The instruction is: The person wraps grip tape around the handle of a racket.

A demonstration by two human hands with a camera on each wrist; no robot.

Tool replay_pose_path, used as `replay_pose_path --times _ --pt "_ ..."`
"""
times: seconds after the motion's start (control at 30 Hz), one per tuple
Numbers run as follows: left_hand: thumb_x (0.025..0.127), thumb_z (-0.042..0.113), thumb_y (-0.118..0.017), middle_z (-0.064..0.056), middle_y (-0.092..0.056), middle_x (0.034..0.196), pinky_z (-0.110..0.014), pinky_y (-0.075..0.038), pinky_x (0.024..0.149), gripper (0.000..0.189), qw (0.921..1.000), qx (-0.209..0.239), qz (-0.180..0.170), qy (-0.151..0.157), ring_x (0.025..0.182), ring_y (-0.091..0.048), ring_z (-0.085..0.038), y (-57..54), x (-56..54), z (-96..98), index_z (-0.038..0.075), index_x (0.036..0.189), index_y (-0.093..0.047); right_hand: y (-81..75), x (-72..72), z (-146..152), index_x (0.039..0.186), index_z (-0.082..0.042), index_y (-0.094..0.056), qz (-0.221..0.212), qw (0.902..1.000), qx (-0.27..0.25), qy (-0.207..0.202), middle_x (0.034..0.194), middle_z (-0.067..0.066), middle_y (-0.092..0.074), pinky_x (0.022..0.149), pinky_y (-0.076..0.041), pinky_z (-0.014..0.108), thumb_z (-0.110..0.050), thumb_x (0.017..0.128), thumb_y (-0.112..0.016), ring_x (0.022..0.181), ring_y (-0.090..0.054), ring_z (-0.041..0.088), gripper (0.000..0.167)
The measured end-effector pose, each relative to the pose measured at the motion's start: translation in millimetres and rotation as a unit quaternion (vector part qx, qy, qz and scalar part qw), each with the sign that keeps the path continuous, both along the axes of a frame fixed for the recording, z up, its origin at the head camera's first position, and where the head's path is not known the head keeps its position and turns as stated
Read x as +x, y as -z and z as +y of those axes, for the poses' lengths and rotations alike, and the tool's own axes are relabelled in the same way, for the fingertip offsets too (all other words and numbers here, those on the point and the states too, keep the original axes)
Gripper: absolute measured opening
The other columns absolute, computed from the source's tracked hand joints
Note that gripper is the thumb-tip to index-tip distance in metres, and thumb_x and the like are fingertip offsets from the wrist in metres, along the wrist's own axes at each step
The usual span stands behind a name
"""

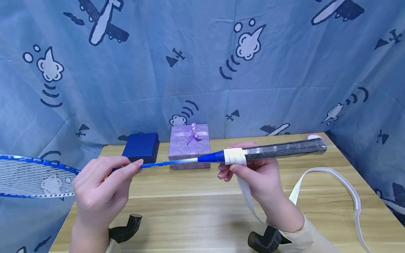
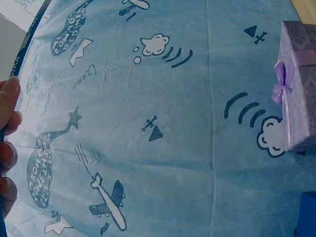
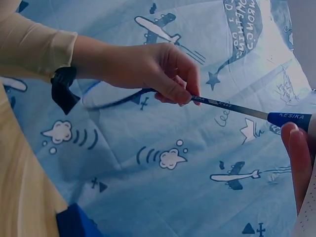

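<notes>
A blue and white badminton racket [image 1: 171,162] is held level above the table, its strung head [image 1: 31,177] off to the left. My left hand [image 1: 101,186] pinches the thin shaft between thumb and fingers. At the top of the dark grey handle [image 1: 284,149], white perforated grip tape [image 1: 235,156] is wrapped next to the blue cone. My right hand [image 1: 261,177] grips that wrapped spot, thumb in front and fingers partly behind. From there the tape hangs down behind the right wrist. In the right wrist view, the left hand [image 3: 165,74] is seen on the shaft.
On the wooden table [image 1: 190,211], a dark blue box [image 1: 141,146] and a purple gift box [image 1: 177,144] with a bow stand at the back. A loose white strip [image 1: 343,181] curves over the right side. A small pinkish-white item [image 1: 313,136] sits behind the handle's end. Blue patterned cloth [image 1: 202,70] surrounds the table.
</notes>
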State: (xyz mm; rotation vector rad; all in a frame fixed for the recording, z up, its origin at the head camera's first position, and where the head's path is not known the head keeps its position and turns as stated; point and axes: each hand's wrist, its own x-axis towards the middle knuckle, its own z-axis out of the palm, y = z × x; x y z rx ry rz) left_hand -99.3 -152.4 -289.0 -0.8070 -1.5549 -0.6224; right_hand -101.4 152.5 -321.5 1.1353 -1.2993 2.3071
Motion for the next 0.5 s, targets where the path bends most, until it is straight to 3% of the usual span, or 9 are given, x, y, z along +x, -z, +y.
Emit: replay_pose_path --times 0.13,0.3,0.37,0.5 --pt "0.100 0.022 -0.070 -0.010 -0.066 0.068 -0.036 -0.035 0.055 0.029 0.9998 0.004 0.013 -0.014 0.054 -0.051 -0.028 2.2 -1.2 0.5 0.004 0.079 -0.079 -0.5 2.2 -1.9 0.112 0.001 -0.070 -0.033 0.9980 0.011 0.052 0.091 0.014 -0.079 0.059 -0.062 0.035 0.007 0.094 -0.070 0.072 -0.078 0.024 0.020" --pt "0.097 0.020 -0.073 -0.009 -0.063 0.064 -0.037 -0.032 0.050 0.024 0.9983 0.024 0.049 -0.020 0.049 -0.047 -0.027 4.7 -4.7 3.4 0.008 0.077 -0.079 1.5 5.1 -4.0 0.106 -0.007 -0.072 -0.071 0.9911 0.031 0.109 0.089 0.008 -0.080 0.056 -0.062 0.037 0.003 0.094 -0.071 0.070 -0.078 0.022 0.016" --pt "0.096 0.019 -0.074 -0.009 -0.062 0.064 -0.036 -0.030 0.049 0.022 0.9979 0.026 0.056 -0.020 0.048 -0.045 -0.027 5.7 -5.8 2.4 0.010 0.077 -0.080 1.9 4.8 -4.5 0.109 -0.006 -0.072 -0.071 0.9910 0.037 0.107 0.090 0.008 -0.080 0.057 -0.062 0.037 0.002 0.095 -0.071 0.071 -0.078 0.022 0.016" --pt "0.095 0.014 -0.074 -0.008 -0.063 0.064 -0.034 -0.027 0.049 0.019 0.9980 0.023 0.060 -0.002 0.047 -0.042 -0.027 6.8 -8.2 -0.2 0.010 0.078 -0.082 2.3 1.0 -3.6 0.132 0.000 -0.065 -0.057 0.9955 0.031 0.068 0.095 0.012 -0.079 0.062 -0.063 0.036 -0.001 0.096 -0.071 0.074 -0.078 0.024 0.036"
